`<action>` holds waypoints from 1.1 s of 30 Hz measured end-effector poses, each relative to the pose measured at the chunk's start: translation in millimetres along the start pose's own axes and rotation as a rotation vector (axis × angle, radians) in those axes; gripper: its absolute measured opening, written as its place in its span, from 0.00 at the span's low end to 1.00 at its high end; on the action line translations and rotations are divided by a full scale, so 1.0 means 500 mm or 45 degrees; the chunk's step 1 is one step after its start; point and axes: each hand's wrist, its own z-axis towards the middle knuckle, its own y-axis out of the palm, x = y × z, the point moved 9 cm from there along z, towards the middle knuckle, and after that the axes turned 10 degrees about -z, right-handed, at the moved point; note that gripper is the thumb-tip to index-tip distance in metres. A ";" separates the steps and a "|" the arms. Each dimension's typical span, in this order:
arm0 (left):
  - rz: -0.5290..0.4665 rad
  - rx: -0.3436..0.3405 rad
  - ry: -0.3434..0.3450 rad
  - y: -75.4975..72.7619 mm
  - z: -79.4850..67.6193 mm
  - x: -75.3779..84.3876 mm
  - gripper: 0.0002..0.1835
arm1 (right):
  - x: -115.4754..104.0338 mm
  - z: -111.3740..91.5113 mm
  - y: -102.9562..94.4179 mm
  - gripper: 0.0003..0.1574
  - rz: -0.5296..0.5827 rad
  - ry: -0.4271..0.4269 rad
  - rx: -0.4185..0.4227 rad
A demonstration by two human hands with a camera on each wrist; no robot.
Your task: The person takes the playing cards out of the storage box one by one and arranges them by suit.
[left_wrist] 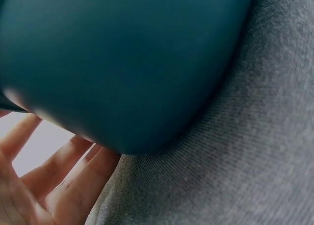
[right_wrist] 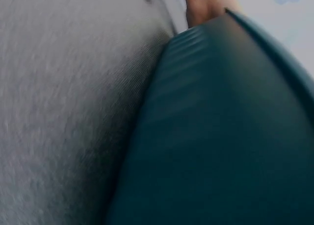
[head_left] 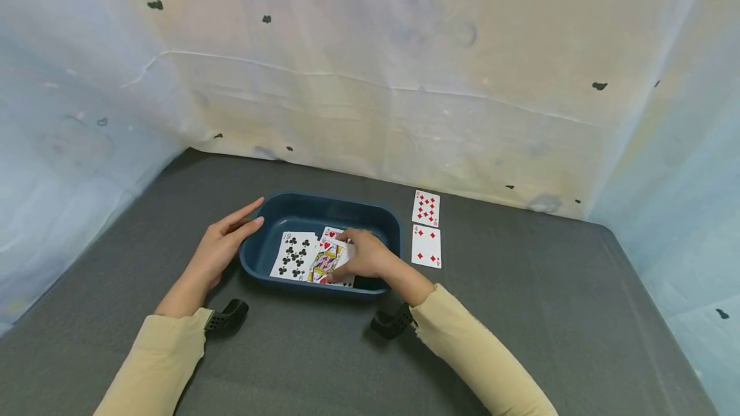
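Note:
In the head view a dark blue tray lies on the grey table with several playing cards in it. A nine of clubs lies face up toward its left side. My left hand touches the tray's left end with fingers extended; the left wrist view has those fingers against the outer wall. Reaching over the tray's right part, my right hand pinches a face card with a red heart between thumb and fingers. Other cards beneath are partly hidden by it. The right wrist view shows only the tray's outside wall, not the right hand's grip.
To the right of the tray, two face-up diamond cards lie in a column: a many-pip diamond card at the back and a four of diamonds in front. A pale hanging sheet stands along the table's back edge.

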 end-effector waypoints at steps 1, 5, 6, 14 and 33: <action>-0.001 0.000 -0.002 0.000 0.000 0.000 0.31 | 0.002 0.001 0.001 0.45 0.085 0.002 -0.021; -0.001 0.000 -0.002 0.001 0.000 0.002 0.32 | 0.004 -0.001 0.005 0.40 0.389 0.007 -0.116; -0.001 0.000 -0.003 0.002 0.000 0.002 0.32 | 0.006 -0.001 0.003 0.39 0.451 0.016 -0.122; -0.014 -0.002 -0.020 0.002 -0.001 0.005 0.31 | 0.019 -0.002 -0.028 0.29 0.795 0.083 0.095; -0.003 0.010 -0.012 0.002 -0.001 0.002 0.32 | -0.010 -0.002 -0.029 0.28 0.026 0.071 0.218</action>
